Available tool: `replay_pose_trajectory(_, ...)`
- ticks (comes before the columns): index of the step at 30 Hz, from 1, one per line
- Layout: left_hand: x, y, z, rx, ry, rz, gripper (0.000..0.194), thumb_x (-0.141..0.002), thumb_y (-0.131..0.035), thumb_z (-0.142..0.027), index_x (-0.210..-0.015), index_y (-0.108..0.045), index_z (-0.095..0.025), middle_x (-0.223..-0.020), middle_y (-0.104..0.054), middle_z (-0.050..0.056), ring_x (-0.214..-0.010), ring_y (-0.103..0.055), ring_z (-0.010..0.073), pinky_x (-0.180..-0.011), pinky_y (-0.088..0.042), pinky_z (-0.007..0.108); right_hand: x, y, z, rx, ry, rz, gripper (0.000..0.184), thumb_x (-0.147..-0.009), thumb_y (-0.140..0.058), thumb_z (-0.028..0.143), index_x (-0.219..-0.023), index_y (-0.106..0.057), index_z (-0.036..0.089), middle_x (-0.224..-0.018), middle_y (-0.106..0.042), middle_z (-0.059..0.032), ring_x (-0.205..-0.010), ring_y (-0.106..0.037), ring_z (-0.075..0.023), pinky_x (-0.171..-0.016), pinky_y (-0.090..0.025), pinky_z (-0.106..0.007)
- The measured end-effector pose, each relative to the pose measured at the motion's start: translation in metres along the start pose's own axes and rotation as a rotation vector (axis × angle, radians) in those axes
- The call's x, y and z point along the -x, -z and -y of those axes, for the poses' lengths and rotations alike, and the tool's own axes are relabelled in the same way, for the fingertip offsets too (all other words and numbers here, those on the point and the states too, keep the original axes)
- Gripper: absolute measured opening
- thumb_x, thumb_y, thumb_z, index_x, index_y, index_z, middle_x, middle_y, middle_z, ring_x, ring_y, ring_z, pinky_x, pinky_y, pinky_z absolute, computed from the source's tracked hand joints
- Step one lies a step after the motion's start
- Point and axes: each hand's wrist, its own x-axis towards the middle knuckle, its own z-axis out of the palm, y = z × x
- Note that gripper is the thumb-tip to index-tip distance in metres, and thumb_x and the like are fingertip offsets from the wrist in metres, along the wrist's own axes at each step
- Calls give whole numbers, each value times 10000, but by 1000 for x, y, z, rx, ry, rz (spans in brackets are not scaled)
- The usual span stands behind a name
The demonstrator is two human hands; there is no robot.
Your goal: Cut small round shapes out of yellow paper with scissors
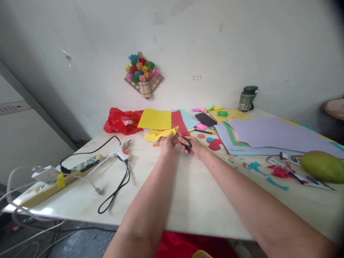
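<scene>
My right hand [197,147] grips black-handled scissors [183,139], whose blades point up and left into a piece of yellow paper [157,135]. My left hand [168,143] pinches that yellow piece at its right edge, just beside the blades. Both hands meet above the white table [188,193], in front of a stack of coloured sheets: a flat yellow sheet [156,119], a red sheet [178,122] and a light blue one [189,118].
A glue gun [119,153] with a black cord and a power strip [53,179] lie at left. A red plastic bag [122,121], a black phone [205,119], large lilac sheets [271,134], paper scraps and a green mango [322,166] lie at right.
</scene>
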Motion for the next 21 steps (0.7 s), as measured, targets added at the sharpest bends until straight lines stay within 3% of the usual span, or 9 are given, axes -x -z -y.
replay_pose_trajectory(21,1,0,1,-6,2,-8,202,-694,-768,-153,-798,-595,-159,-712,-679,20,-670,-682,153,-708,-516,276,-2,1,-2,8,-9,-26,479,-576,-834,531,-644,-518,177,-484,-503,57,-374,-408,-43,-368,-289,-184)
